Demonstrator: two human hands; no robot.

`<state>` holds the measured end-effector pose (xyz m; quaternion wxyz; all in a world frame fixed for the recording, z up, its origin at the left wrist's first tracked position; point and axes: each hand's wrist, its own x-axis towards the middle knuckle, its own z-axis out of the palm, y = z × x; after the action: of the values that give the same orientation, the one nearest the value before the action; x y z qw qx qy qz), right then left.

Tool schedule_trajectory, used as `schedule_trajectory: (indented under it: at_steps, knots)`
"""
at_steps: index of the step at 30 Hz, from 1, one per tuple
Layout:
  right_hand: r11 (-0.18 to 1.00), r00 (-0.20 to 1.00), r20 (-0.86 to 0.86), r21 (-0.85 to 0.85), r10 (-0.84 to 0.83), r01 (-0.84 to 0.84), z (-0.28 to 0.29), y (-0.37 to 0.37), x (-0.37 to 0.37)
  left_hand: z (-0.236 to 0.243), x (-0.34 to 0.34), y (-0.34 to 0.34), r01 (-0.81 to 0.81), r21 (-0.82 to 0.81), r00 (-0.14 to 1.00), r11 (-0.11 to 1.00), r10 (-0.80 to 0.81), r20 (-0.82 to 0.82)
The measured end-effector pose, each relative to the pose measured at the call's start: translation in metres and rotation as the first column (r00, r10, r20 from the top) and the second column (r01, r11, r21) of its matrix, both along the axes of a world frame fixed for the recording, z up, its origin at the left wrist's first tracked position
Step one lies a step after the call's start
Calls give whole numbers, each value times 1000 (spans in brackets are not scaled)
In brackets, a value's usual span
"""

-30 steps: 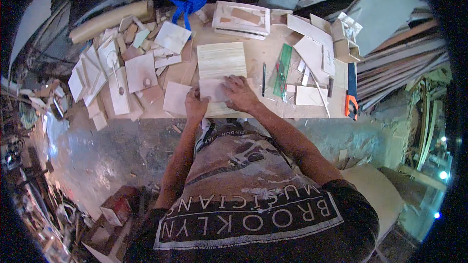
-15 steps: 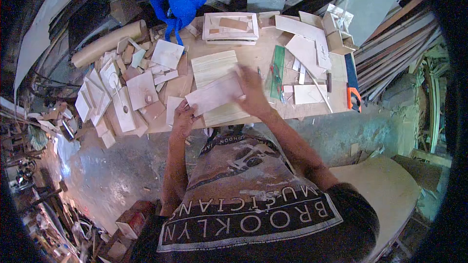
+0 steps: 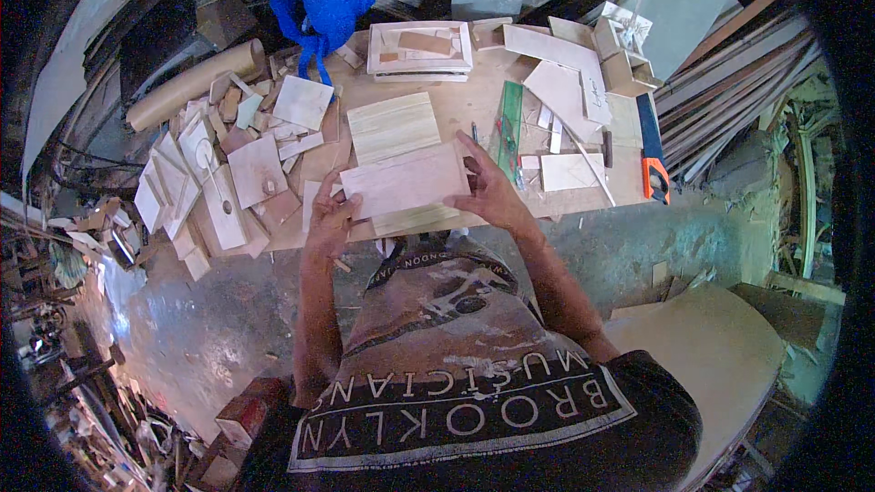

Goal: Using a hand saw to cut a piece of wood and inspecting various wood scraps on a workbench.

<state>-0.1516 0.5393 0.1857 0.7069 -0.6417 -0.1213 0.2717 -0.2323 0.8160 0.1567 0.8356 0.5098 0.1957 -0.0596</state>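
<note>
A thin, pale rectangular wooden board [image 3: 407, 184] lies level in front of me, over a larger grooved wooden board [image 3: 393, 126] on the table. My left hand [image 3: 332, 217] grips its left end, thumb on top and fingers curled at the edge. At the board's right end is my right hand [image 3: 495, 193], its fingers spread and thumb near the corner. That hand is open and close to the edge; whether it touches is hard to tell. The larger board shows beyond and in front of the thin one.
Wood offcuts [image 3: 264, 169] crowd the table's left side. A shallow wooden box [image 3: 419, 73] stands at the back, near a blue cloth bag [image 3: 330, 9]. To the right lie a green ruler [image 3: 507, 128], wooden pieces [image 3: 572, 171] and an orange-handled handsaw [image 3: 655, 178] along the edge.
The thin board has turned from a tilt to nearly level. My right hand, blurred before on its right end, has moved outward with fingers spread. The left hand keeps its grip.
</note>
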Motion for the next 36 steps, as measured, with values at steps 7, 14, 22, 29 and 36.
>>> schedule_trajectory:
  at_steps: [7, 14, 22, 29, 36]
  knots:
    - [889, 921, 237, -417, 308, -190, 42, -12, 14, 28, -1, 21, 101, 110, 994, 989, -103, 18]
    - [846, 896, 233, -480, 377, -231, 35, -12, 20, 30, -2, 20, 106, 139, 994, 985, -107, 1]
    - [988, 1000, -17, -157, 8, -10, -59, -19, -15, -20, -30, -15, 16, 180, 957, 984, 37, -289]
    - [855, 956, -198, -511, -217, 89, -134, -38, -58, -71, -67, -48, 167, 358, 924, 919, -19, -383]
    - [902, 887, -315, -377, -337, 208, -163, -30, -59, -141, -91, -38, -17, 273, 994, 962, -12, 104]
